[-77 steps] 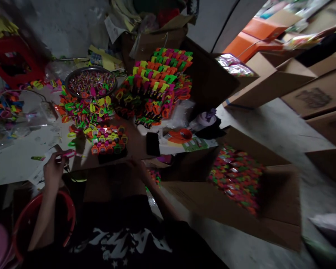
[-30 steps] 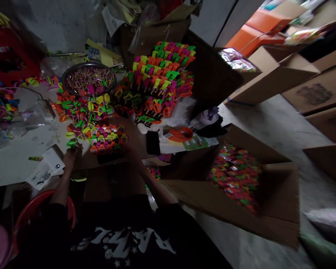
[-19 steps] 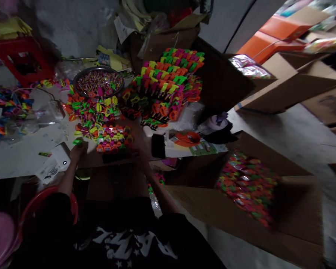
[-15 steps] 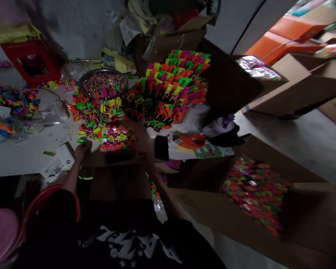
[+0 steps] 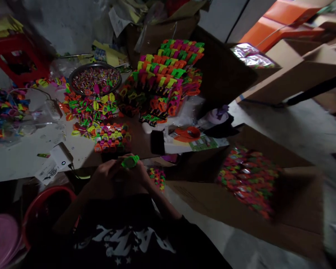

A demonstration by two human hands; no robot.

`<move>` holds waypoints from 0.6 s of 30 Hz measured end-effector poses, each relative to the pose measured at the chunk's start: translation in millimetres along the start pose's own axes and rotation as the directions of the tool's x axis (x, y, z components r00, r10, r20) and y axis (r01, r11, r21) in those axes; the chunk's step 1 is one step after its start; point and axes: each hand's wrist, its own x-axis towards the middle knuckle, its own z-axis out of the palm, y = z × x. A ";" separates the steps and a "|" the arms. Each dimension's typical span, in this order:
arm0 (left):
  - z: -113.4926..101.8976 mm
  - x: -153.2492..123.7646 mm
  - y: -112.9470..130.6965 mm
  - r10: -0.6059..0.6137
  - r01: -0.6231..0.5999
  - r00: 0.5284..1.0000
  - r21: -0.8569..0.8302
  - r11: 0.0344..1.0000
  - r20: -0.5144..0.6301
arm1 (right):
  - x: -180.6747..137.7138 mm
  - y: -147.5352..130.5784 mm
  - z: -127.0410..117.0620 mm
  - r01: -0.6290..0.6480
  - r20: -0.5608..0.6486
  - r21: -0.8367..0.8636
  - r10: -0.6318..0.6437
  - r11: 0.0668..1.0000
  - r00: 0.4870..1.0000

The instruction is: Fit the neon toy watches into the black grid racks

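A bright green toy watch (image 5: 130, 161) is held up at the table's front edge, between my two hands. My left hand (image 5: 108, 171) is closed, its fingers curled in at the watch's left side. Closed on the other side of it is my right hand (image 5: 140, 172); the dim light hides some of the fingers. Just beyond them lie neat rows of orange, yellow and pink toy watches (image 5: 112, 137). A loose heap of similar watches (image 5: 92, 108) spreads behind those rows.
A metal bowl (image 5: 72, 87) of small colourful pieces stands behind the heap. Stacked watches (image 5: 168, 71) rise at the back. A dark phone (image 5: 157, 142) and orange scissors (image 5: 189, 133) lie to the right. An open carton (image 5: 201, 198) stands right, a red tub (image 5: 30, 209) lower left.
My left hand has come from the watch heap to the table's front edge with the green toy watch. My right hand has drawn back and met it there. The view has shifted slightly.
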 end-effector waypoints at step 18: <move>-18.7 -6.1 -46.4 -0.177 0.156 0.978 0.172 0.973 0.111 | 55.9 111.7 -37.8 -0.316 -0.052 0.169 0.329 0.933 0.943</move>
